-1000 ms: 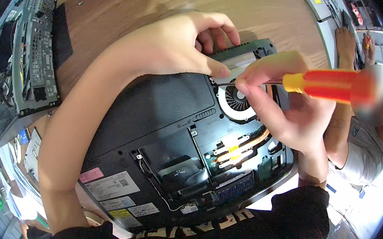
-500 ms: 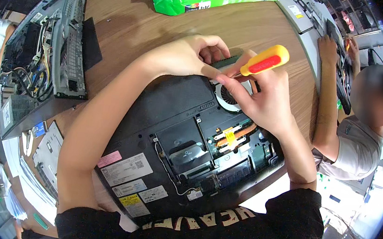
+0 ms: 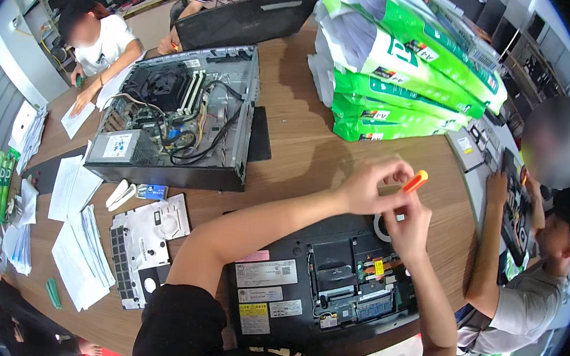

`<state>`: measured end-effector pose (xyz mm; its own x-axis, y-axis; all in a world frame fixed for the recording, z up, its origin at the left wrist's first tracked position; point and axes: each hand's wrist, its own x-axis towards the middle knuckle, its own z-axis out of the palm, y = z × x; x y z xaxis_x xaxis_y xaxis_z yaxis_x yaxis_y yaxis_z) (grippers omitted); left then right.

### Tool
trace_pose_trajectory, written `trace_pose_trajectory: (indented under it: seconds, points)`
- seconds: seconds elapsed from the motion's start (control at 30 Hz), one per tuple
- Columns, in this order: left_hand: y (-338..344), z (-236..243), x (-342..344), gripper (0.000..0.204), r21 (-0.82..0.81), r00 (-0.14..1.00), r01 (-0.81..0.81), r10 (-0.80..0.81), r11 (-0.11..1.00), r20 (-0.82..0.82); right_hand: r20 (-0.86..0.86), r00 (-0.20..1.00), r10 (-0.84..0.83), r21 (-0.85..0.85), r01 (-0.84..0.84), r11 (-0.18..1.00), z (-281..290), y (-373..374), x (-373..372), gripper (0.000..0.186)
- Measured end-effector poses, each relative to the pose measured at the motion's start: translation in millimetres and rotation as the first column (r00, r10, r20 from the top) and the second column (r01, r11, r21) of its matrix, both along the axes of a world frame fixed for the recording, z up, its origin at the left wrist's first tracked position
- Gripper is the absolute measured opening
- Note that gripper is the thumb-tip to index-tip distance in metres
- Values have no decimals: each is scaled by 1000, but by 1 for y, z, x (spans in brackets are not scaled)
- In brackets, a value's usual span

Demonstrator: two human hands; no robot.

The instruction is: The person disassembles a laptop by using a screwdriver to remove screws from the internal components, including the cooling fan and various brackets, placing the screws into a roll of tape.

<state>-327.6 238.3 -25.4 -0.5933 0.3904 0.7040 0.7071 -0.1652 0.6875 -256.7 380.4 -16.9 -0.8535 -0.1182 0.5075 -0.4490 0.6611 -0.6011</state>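
Laptop (image 3: 330, 274) lies bottom up on the near side of the bench (image 3: 289, 137), its inside already laid bare, while the fan (image 3: 380, 228) at its far right, partly hidden, appears still seated; how loose it is cannot be made out. Above it the hands meet: the right hand (image 3: 410, 231) seems pinched around a yellow-and-red screwdriver (image 3: 416, 181), and the left hand (image 3: 369, 187) curls loosely beside it, its grip too hidden to tell.

Open desktop computer case (image 3: 187, 179) at upper left, stacked green-and-white packs (image 3: 404, 97) farther right on the wooden table (image 3: 282, 136), loose white papers (image 3: 82, 257) at left, small blue box (image 3: 152, 192) just beside the case, person in a grey shirt (image 3: 529, 297) at right
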Motion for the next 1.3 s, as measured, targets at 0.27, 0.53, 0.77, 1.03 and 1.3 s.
trace_pose_trajectory:
  seconds: [0.27, 0.53, 0.77, 1.03, 1.3]
  points:
    - [12, -4, 8, 11, 115, 997, -35, 42, 993, -58, 75, 997, 20, 14, -21, 1000, 10, 14, 5, 21]
    - [19, -20, 12, 25, -27, 996, -4, 2, 1000, -93, -39, 999, 24, -230, -32, 973, 88, 16, 29, 40]
    - [17, -21, 15, 27, -215, 996, 85, -82, 973, 20, -18, 991, 133, 228, -126, 965, 109, 9, 21, 15]
    - [13, -12, 14, 18, 68, 994, 84, -78, 994, -76, -197, 980, 14, 585, 106, 804, 103, 23, 9, 41]
    - [13, -12, 3, 23, -27, 994, 105, -106, 994, -10, -73, 996, 49, 305, -25, 952, 108, 15, 6, 24]
